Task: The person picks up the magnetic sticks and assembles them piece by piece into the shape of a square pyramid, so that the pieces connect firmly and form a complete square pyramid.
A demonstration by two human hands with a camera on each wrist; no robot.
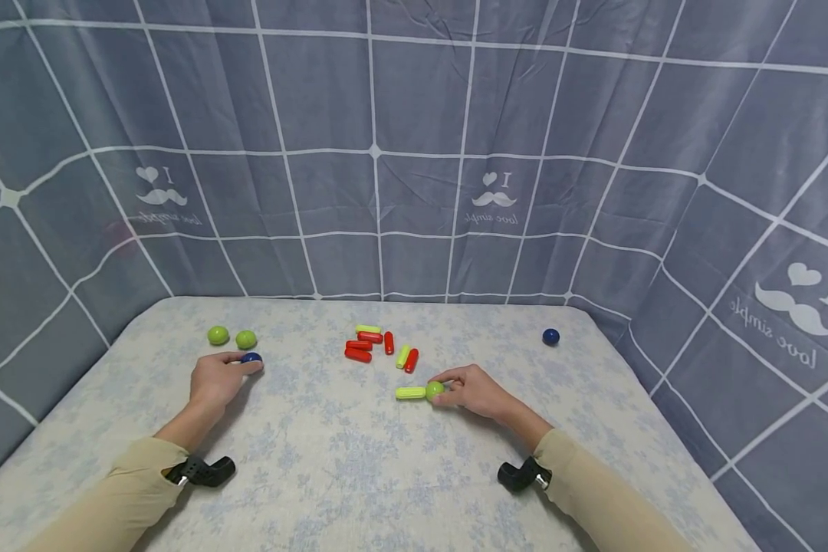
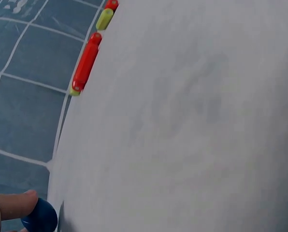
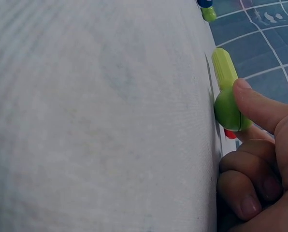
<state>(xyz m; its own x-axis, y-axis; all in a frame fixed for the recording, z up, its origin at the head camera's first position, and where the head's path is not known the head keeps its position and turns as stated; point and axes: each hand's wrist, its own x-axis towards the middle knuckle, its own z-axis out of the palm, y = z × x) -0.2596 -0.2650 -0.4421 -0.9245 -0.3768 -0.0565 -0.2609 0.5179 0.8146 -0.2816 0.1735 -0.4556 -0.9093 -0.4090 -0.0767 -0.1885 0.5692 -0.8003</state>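
At the left of the table, my left hand pinches a dark blue ball between thumb and fingers. The same ball shows low in the left wrist view. Near the table's middle, my right hand grips a green ball with its thumb and fingers. A yellow-green ribbed rod lies end-on against that ball, pointing left. The right wrist view shows the rod touching the green ball; whether they are joined, I cannot tell.
Beyond my hands lies a loose group of red rods and yellow-green rods. Two green balls sit behind my left hand. Another blue ball rests at the far right. A grey checked curtain surrounds the patterned tablecloth.
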